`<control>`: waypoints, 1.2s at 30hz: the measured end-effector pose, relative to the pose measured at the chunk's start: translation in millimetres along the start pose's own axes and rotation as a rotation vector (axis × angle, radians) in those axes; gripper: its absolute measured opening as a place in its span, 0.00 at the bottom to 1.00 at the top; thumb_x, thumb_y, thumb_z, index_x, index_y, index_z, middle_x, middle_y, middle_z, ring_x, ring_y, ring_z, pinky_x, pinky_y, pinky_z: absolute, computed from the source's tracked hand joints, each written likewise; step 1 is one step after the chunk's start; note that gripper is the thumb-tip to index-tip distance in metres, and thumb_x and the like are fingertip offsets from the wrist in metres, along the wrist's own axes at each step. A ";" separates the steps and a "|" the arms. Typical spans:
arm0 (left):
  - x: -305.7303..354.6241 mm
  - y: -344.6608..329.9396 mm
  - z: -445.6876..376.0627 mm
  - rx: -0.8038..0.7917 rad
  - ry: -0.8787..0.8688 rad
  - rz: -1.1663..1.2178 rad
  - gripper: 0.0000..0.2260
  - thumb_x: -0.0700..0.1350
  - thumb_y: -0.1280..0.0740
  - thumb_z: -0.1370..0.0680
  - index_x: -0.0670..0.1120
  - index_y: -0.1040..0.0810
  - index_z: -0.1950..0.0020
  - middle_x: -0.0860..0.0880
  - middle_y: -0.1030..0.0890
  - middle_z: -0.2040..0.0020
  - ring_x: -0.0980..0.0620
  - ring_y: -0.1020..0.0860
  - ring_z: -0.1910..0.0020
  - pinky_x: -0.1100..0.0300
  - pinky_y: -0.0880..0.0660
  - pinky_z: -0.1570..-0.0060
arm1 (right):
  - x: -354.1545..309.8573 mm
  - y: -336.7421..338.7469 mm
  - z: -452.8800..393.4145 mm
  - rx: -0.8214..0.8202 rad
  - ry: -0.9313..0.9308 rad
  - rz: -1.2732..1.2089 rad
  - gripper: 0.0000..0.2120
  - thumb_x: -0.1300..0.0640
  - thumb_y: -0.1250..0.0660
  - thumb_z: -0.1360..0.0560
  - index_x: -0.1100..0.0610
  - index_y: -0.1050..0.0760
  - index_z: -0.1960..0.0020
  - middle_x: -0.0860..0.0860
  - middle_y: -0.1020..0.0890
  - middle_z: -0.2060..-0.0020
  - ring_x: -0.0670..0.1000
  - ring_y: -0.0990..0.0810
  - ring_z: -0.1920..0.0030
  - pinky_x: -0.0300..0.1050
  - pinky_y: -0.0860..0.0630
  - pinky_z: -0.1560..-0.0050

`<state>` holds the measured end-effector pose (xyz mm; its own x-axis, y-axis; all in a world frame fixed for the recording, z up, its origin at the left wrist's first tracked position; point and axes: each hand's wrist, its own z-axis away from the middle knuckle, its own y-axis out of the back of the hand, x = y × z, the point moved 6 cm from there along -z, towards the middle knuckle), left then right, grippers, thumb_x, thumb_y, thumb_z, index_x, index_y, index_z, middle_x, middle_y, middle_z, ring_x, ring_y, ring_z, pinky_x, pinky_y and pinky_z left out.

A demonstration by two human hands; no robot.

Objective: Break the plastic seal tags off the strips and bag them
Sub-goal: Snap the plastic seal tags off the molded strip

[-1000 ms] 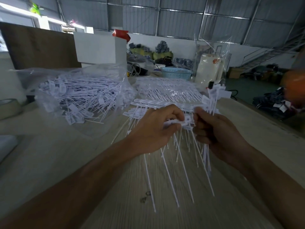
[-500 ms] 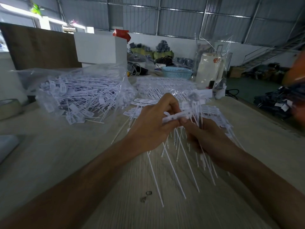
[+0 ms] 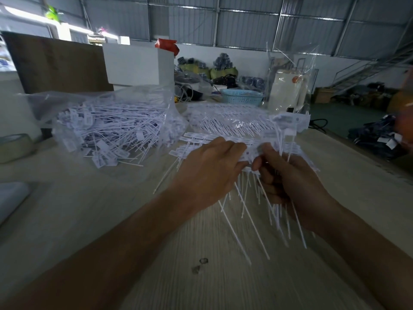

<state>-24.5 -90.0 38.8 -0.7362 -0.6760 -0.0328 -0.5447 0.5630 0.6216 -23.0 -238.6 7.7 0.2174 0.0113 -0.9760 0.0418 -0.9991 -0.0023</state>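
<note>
Right now both hands are at frame centre over the table (image 3: 93,220): left hand (image 3: 207,173) pinches a strip of seal tags (image 3: 247,154) by its head end, right hand (image 3: 288,182) is clamped round a bundle of broken-off tags (image 3: 283,139), tails hanging down past the wrist. Judgement: thin moulded plastic, very light, tails whippy, heads stiffer; the joint to the strip looks like the weak point, so grip close to the head and bend there, not on the tail. A loose bundle could easily fan out and slip. Bag of finished tags (image 3: 111,126) sits in the left middle of the frame, mouth toward the hands; more unbroken strips (image 3: 228,124) lie just above the hands. Tag heads carry print, too small and blurred to read. No brands legible anywhere.
</note>
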 end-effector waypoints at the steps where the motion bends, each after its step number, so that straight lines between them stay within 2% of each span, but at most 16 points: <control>1: 1.2 -1.6 -0.7 -0.027 0.008 0.026 0.09 0.44 0.32 0.21 0.41 0.20 0.44 0.44 0.19 0.54 0.45 0.20 0.54 0.48 0.21 0.57 | -4.5 2.0 0.3 0.036 0.069 0.084 0.19 0.45 0.38 0.19 0.54 0.21 0.63 0.50 0.36 0.75 0.47 0.40 0.77 0.38 0.41 0.77; 4: -0.6 -13.0 -2.7 -0.123 0.051 0.175 0.07 0.38 0.38 0.18 0.41 0.20 0.48 0.45 0.19 0.55 0.46 0.21 0.56 0.47 0.24 0.56 | -19.8 7.9 1.9 0.157 0.281 0.379 0.18 0.51 0.39 0.18 0.55 0.22 0.64 0.47 0.31 0.78 0.44 0.35 0.78 0.35 0.37 0.75; 9: -15.6 -13.1 -0.7 -0.106 0.253 0.566 0.10 0.39 0.36 0.18 0.40 0.16 0.54 0.49 0.15 0.60 0.57 0.18 0.61 0.65 0.22 0.64 | -22.9 10.6 4.7 0.137 0.370 0.507 0.20 0.52 0.40 0.18 0.57 0.28 0.66 0.46 0.30 0.78 0.42 0.34 0.78 0.35 0.36 0.73; 11: -16.5 -17.2 -0.3 -0.149 0.301 0.732 0.08 0.39 0.35 0.19 0.38 0.16 0.51 0.47 0.15 0.59 0.53 0.17 0.61 0.61 0.20 0.61 | -19.8 9.8 4.3 0.096 0.327 0.414 0.18 0.49 0.39 0.19 0.53 0.26 0.67 0.48 0.31 0.77 0.44 0.35 0.77 0.37 0.37 0.74; 12: -16.6 -19.5 -0.1 -0.174 0.348 0.909 0.08 0.38 0.35 0.20 0.36 0.17 0.49 0.45 0.16 0.58 0.50 0.17 0.61 0.57 0.19 0.61 | -21.4 13.1 3.3 0.088 0.305 0.327 0.18 0.48 0.39 0.20 0.50 0.24 0.67 0.48 0.31 0.76 0.45 0.35 0.76 0.37 0.37 0.74; 14: -16.8 -22.1 2.3 -0.214 0.440 1.318 0.08 0.38 0.36 0.20 0.35 0.19 0.47 0.43 0.16 0.58 0.49 0.18 0.63 0.57 0.20 0.63 | -31.0 36.8 -0.5 0.175 0.271 0.088 0.18 0.46 0.39 0.20 0.48 0.23 0.66 0.47 0.31 0.74 0.45 0.35 0.74 0.37 0.37 0.74; 15: -17.0 -21.2 4.0 -0.225 0.438 1.428 0.08 0.37 0.36 0.20 0.36 0.19 0.47 0.43 0.16 0.58 0.49 0.19 0.63 0.58 0.21 0.63 | -36.8 54.4 -2.1 0.240 0.252 -0.063 0.19 0.46 0.40 0.19 0.47 0.24 0.66 0.45 0.31 0.73 0.45 0.36 0.73 0.37 0.38 0.73; 16: -18.0 -19.0 5.1 -0.220 0.412 1.432 0.08 0.38 0.35 0.20 0.37 0.18 0.47 0.43 0.16 0.58 0.49 0.19 0.63 0.59 0.21 0.64 | -41.6 70.5 -3.6 0.293 0.239 -0.174 0.19 0.47 0.41 0.17 0.48 0.25 0.65 0.45 0.33 0.73 0.45 0.38 0.72 0.38 0.40 0.73; 18: -22.9 -13.8 3.6 -0.167 0.353 1.276 0.08 0.44 0.31 0.23 0.43 0.17 0.47 0.47 0.15 0.58 0.53 0.18 0.62 0.62 0.22 0.65 | -40.1 85.4 -4.6 0.314 0.193 -0.157 0.19 0.48 0.44 0.16 0.50 0.28 0.63 0.47 0.33 0.72 0.46 0.39 0.72 0.41 0.42 0.72; 21: -29.5 -9.7 -3.0 -0.064 0.382 1.002 0.09 0.50 0.25 0.30 0.53 0.16 0.50 0.55 0.15 0.60 0.59 0.18 0.63 0.66 0.23 0.65 | -16.3 54.5 -7.6 0.158 0.103 0.130 0.20 0.46 0.45 0.16 0.55 0.27 0.60 0.50 0.30 0.74 0.48 0.35 0.75 0.40 0.37 0.76; 23: -27.3 -10.6 -3.9 -0.060 0.374 0.877 0.14 0.50 0.21 0.33 0.53 0.18 0.50 0.56 0.16 0.61 0.61 0.19 0.66 0.67 0.25 0.66 | -4.1 23.6 -7.4 0.043 0.053 0.162 0.21 0.44 0.42 0.18 0.57 0.24 0.60 0.49 0.32 0.75 0.47 0.38 0.77 0.38 0.40 0.76; 25: -25.4 -11.6 -2.2 -0.050 0.374 0.776 0.18 0.49 0.19 0.35 0.52 0.23 0.51 0.56 0.17 0.62 0.58 0.18 0.65 0.60 0.23 0.67 | 1.1 1.6 -4.8 -0.035 0.007 0.181 0.26 0.38 0.40 0.21 0.61 0.22 0.59 0.50 0.33 0.75 0.47 0.38 0.76 0.38 0.40 0.76; 27: -23.6 -10.9 -1.7 -0.043 0.369 0.689 0.19 0.49 0.18 0.36 0.50 0.25 0.54 0.55 0.18 0.62 0.55 0.18 0.62 0.50 0.20 0.64 | 4.8 -7.7 -0.9 -0.061 -0.020 0.217 0.25 0.35 0.38 0.24 0.54 0.21 0.64 0.52 0.31 0.73 0.47 0.36 0.75 0.41 0.39 0.75; 29: -21.3 -7.8 -3.9 -0.034 0.338 0.610 0.18 0.50 0.18 0.36 0.49 0.24 0.54 0.56 0.19 0.61 0.57 0.18 0.60 0.53 0.19 0.61 | 4.8 -9.5 2.0 -0.068 -0.017 0.213 0.21 0.37 0.35 0.24 0.51 0.24 0.67 0.53 0.32 0.72 0.48 0.36 0.74 0.41 0.39 0.75; 32: -20.7 -1.7 -6.8 -0.066 0.268 0.593 0.13 0.51 0.23 0.29 0.49 0.23 0.49 0.58 0.18 0.57 0.60 0.19 0.55 0.65 0.22 0.58 | 3.7 0.6 -1.6 -0.005 -0.049 0.117 0.18 0.39 0.33 0.27 0.52 0.25 0.66 0.51 0.32 0.72 0.48 0.37 0.73 0.41 0.42 0.74; 36: -21.0 -1.0 -1.9 -0.176 0.129 0.237 0.17 0.52 0.29 0.23 0.52 0.24 0.35 0.52 0.18 0.44 0.53 0.23 0.46 0.57 0.27 0.45 | 7.0 4.1 -4.1 -0.033 -0.123 -0.096 0.17 0.41 0.30 0.29 0.54 0.27 0.63 0.50 0.32 0.72 0.46 0.38 0.75 0.39 0.44 0.76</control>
<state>-7.7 -77.2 40.4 -0.7713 -0.5968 0.2213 -0.2779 0.6286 0.7264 -17.3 -242.4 1.8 0.0893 0.1000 -0.9910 0.0888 -0.9918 -0.0921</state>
